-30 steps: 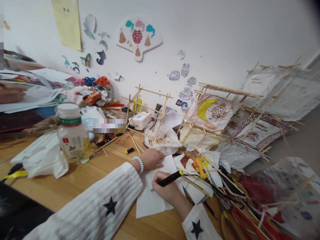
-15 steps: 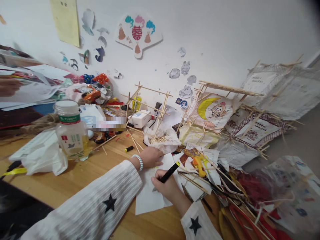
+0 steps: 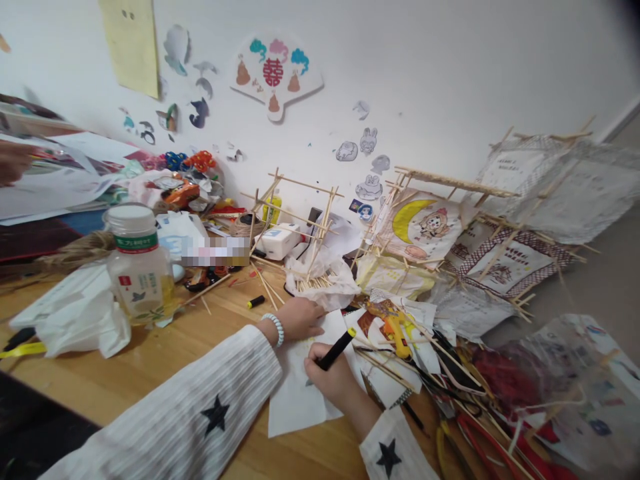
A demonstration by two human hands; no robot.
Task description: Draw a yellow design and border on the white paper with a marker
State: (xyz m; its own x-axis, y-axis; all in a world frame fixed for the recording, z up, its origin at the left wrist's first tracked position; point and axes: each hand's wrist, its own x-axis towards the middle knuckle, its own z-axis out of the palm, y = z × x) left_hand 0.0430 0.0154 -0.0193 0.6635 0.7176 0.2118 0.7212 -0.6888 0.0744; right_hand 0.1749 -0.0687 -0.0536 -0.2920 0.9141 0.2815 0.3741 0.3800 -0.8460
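Observation:
A black marker pen (image 3: 339, 351) with a yellow end is gripped in my right hand (image 3: 330, 377), its tip pointing down at a white sheet of paper (image 3: 295, 413). The tip itself is hidden by my fingers. Across the upper part of the sheet lies my left hand (image 3: 299, 319), fingers stretched out flat, a pale coiled band on the wrist. Part of a faint grey and yellow drawing shows between the hands. Just beyond my left wrist, the black pen cap (image 3: 255, 302) with a yellow end lies on the wooden table.
A plastic jar (image 3: 137, 267) with a white lid stands at left. Stick frames (image 3: 300, 220) and paper lanterns (image 3: 425, 223) line the wall. A yellow glue gun (image 3: 397, 333), thin sticks and pliers (image 3: 450, 447) crowd the right. Another person's hand (image 3: 14, 162) is at far left.
My right hand and the pen have shifted very slightly over the paper. The view has moved a little; my left hand stays flat on the sheet.

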